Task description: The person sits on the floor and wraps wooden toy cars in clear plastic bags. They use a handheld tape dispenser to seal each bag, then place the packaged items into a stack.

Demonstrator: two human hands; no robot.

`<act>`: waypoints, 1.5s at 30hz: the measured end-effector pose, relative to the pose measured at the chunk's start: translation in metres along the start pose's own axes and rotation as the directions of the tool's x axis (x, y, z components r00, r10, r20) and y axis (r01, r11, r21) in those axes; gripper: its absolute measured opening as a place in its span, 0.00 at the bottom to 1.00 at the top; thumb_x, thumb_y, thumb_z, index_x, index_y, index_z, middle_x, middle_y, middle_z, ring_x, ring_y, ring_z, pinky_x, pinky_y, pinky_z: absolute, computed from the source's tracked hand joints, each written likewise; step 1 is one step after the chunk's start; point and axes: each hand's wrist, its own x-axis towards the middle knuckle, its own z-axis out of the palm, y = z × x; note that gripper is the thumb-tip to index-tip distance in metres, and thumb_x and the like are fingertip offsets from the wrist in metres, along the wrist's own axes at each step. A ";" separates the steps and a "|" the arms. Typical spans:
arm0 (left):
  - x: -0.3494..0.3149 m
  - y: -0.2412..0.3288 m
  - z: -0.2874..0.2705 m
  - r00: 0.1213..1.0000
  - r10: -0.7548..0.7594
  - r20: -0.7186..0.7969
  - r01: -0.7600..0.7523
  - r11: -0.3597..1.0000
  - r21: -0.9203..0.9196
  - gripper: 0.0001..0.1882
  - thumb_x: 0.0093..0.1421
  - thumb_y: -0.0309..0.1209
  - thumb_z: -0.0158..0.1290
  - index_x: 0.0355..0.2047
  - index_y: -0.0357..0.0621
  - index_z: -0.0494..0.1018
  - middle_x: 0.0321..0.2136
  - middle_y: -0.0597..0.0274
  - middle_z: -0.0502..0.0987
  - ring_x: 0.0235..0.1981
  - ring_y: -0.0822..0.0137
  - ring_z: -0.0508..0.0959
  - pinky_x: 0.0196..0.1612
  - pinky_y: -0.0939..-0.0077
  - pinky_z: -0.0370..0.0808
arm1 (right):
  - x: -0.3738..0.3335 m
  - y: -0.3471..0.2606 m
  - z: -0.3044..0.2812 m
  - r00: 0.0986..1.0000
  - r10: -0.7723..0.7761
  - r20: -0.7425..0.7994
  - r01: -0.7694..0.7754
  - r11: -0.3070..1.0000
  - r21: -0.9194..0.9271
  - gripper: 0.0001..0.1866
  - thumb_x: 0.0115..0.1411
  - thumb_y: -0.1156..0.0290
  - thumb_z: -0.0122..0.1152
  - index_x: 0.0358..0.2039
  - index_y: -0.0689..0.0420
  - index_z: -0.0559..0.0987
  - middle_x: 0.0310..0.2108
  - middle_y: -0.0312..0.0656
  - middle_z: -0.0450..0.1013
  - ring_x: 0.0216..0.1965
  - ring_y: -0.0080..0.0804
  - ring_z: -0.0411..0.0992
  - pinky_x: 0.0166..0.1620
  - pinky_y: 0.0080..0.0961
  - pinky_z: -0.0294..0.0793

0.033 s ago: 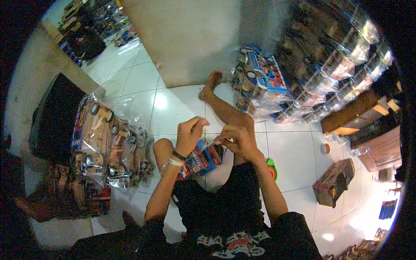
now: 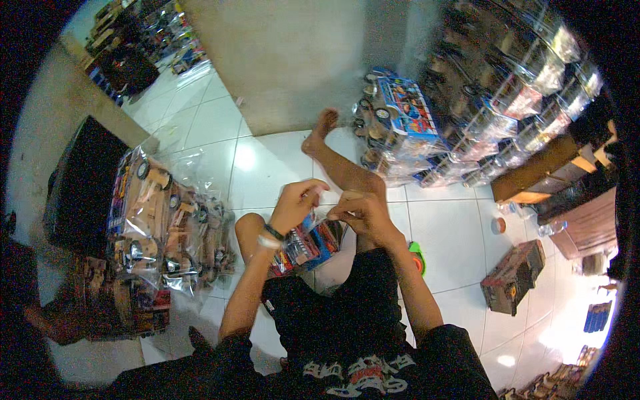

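Note:
A clear plastic bag with a red and blue printed card (image 2: 303, 252) lies across my lap between my knees. My right hand (image 2: 363, 217) pinches the bag's upper edge between thumb and fingertips. Just left of it, my left hand (image 2: 293, 208) is closed above the bag, its thumb and forefinger together near the right fingertips. Whatever is in that left pinch is too small to make out. A dark band and a pale band circle my left wrist. Part of the bag is hidden behind my hands.
Bagged wooden toy vehicles (image 2: 150, 220) are stacked at left beside a black case (image 2: 83, 183). More bagged toys (image 2: 407, 110) pile up at the far right. A green and orange tape roll (image 2: 417, 258) sits by my right thigh; a dark toolbox (image 2: 513, 277) stands further right.
My left hand has turned slightly, its fingertips shifting a little to the right. My right hand keeps its pinch, and the view has moved slightly.

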 end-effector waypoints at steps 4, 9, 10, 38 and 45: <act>0.038 -0.023 0.004 0.562 0.032 0.827 0.265 0.940 -0.216 0.13 0.68 0.31 0.57 0.50 0.39 0.80 0.42 0.63 0.84 0.41 0.71 0.79 0.48 0.71 0.78 | 0.001 -0.024 -0.010 0.985 -0.114 -0.132 0.103 0.991 -0.086 0.12 0.51 0.81 0.70 0.37 0.58 0.86 0.36 0.43 0.80 0.40 0.42 0.77 0.44 0.35 0.76; 0.058 -0.039 0.017 0.546 0.084 0.833 0.306 0.906 -0.292 0.08 0.68 0.32 0.58 0.40 0.40 0.79 0.36 0.66 0.82 0.38 0.74 0.77 0.44 0.74 0.77 | -0.010 -0.062 0.011 0.957 0.011 -0.290 -0.058 0.986 -0.154 0.08 0.56 0.70 0.67 0.37 0.54 0.85 0.34 0.45 0.81 0.38 0.47 0.79 0.41 0.41 0.78; 0.060 -0.040 0.020 0.555 0.194 0.809 0.163 0.928 -0.334 0.08 0.68 0.33 0.58 0.38 0.40 0.79 0.35 0.67 0.81 0.37 0.74 0.76 0.43 0.75 0.76 | -0.012 -0.065 0.020 0.974 0.114 -0.196 -0.161 0.957 -0.243 0.08 0.58 0.67 0.65 0.37 0.53 0.85 0.33 0.46 0.81 0.38 0.48 0.80 0.40 0.44 0.78; 0.014 -0.023 0.002 0.929 -0.038 0.369 0.184 0.911 -0.369 0.27 0.66 0.25 0.61 0.64 0.47 0.68 0.32 0.72 0.74 0.35 0.79 0.74 0.41 0.83 0.74 | -0.030 0.024 0.046 0.997 -0.006 -0.075 -0.014 0.964 -0.264 0.14 0.58 0.66 0.63 0.45 0.47 0.85 0.36 0.45 0.82 0.36 0.46 0.82 0.39 0.42 0.81; -0.056 0.023 0.023 0.991 -0.129 0.043 0.136 0.962 -0.236 0.43 0.64 0.25 0.63 0.75 0.51 0.53 0.49 0.63 0.68 0.38 0.79 0.75 0.39 0.85 0.74 | -0.034 0.036 0.059 0.971 0.047 -0.233 -0.116 0.948 -0.296 0.16 0.57 0.69 0.65 0.47 0.48 0.85 0.41 0.43 0.82 0.39 0.46 0.81 0.43 0.41 0.81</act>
